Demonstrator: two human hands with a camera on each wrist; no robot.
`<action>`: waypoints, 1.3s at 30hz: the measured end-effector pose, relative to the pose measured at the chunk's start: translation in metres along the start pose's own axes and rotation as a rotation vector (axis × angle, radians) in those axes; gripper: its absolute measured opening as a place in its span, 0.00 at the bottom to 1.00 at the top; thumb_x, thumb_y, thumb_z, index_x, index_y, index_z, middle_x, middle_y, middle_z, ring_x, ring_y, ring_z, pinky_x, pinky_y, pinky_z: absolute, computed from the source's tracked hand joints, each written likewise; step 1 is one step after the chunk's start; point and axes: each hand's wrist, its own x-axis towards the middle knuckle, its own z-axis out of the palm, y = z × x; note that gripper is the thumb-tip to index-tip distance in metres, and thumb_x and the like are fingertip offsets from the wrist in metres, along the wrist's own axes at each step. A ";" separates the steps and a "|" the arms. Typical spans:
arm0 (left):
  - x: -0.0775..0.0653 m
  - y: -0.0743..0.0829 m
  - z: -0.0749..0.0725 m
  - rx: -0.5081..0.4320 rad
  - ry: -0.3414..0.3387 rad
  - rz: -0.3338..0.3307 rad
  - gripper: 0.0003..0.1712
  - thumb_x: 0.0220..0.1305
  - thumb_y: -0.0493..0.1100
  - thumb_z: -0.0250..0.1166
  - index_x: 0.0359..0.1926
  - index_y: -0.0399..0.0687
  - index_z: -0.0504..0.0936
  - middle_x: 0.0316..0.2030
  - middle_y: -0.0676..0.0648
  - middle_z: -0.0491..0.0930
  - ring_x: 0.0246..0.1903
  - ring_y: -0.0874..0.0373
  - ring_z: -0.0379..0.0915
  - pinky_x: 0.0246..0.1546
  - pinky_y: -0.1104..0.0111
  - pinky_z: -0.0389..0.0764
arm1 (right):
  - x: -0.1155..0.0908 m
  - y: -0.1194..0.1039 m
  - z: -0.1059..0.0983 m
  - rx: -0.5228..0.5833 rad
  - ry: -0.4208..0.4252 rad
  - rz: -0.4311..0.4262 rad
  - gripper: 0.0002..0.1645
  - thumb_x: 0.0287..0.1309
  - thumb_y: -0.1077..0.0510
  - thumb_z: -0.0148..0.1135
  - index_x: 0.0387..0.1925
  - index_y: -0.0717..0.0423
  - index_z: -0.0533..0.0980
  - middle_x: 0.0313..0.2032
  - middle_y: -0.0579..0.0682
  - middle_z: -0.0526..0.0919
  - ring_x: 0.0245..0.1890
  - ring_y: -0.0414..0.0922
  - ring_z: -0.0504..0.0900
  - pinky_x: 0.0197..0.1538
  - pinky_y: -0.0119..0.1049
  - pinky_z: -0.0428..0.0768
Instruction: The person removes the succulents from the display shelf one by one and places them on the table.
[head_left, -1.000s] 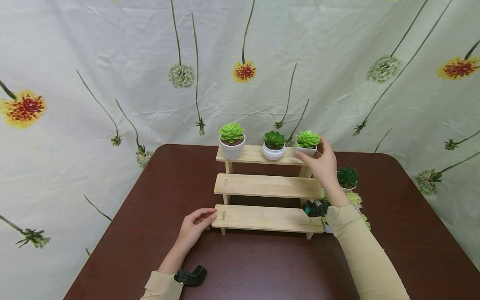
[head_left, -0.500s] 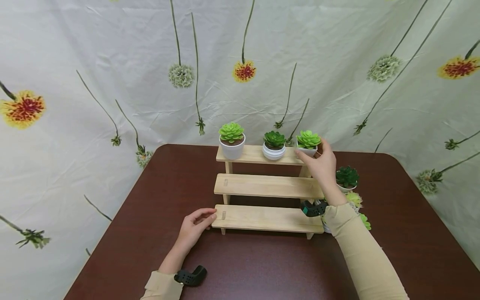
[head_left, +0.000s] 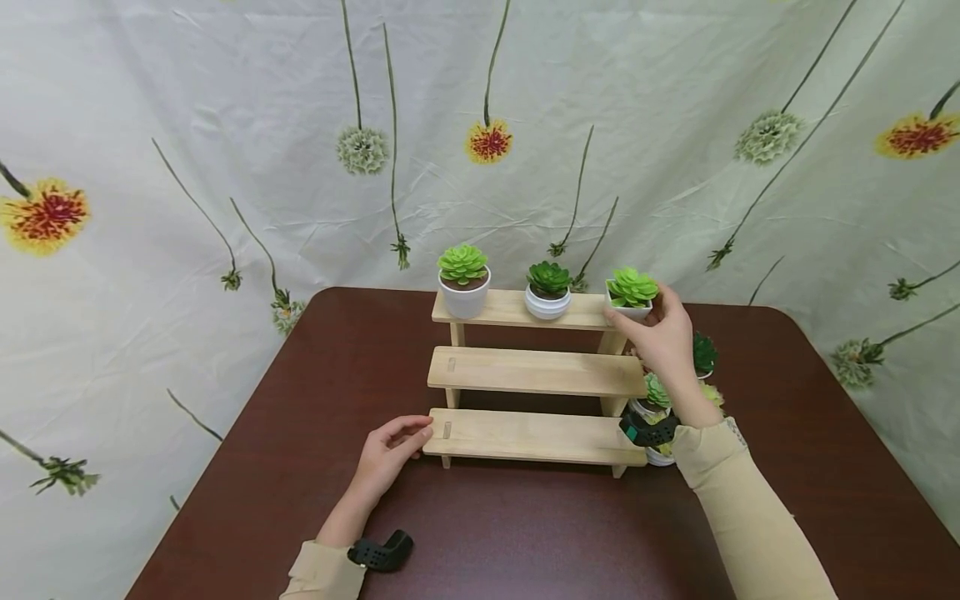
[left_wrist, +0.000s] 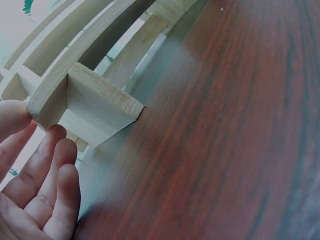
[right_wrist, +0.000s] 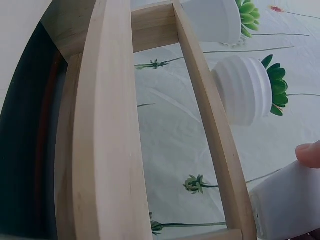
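A person's right hand (head_left: 666,337) grips a small, square white pot with a bright-green rosette succulent (head_left: 631,293) at two o'clock on a three-tier stand of pale wood (head_left: 536,372), above a dark red-brown table (head_left: 517,533). Half a second earlier the pot stood closer to the round, ribbed white pot with a dark-green succulent (head_left: 547,292) at twelve; its shift toward three o'clock widens that gap, seemingly evening the row with the larger, round greyish-white pot with a bright-green succulent (head_left: 464,283) at eleven. Thumb and fingers hold it narrowly; whether its base bears fully on the top shelf (head_left: 507,307) cannot be told. Plain-sided, the pot tapers toward its foot, leaves fanning over the rim. At eight o'clock, the left hand (head_left: 386,454) pinches the end of the lowest shelf (head_left: 536,436).
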 end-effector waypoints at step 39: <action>0.000 -0.001 0.001 0.002 0.006 -0.004 0.13 0.59 0.32 0.64 0.45 0.31 0.81 0.35 0.40 0.81 0.25 0.62 0.74 0.30 0.68 0.78 | -0.011 0.063 -0.120 -0.040 0.014 0.189 0.42 0.56 0.55 0.66 0.68 0.54 0.57 0.56 0.45 0.67 0.50 0.35 0.70 0.48 0.26 0.72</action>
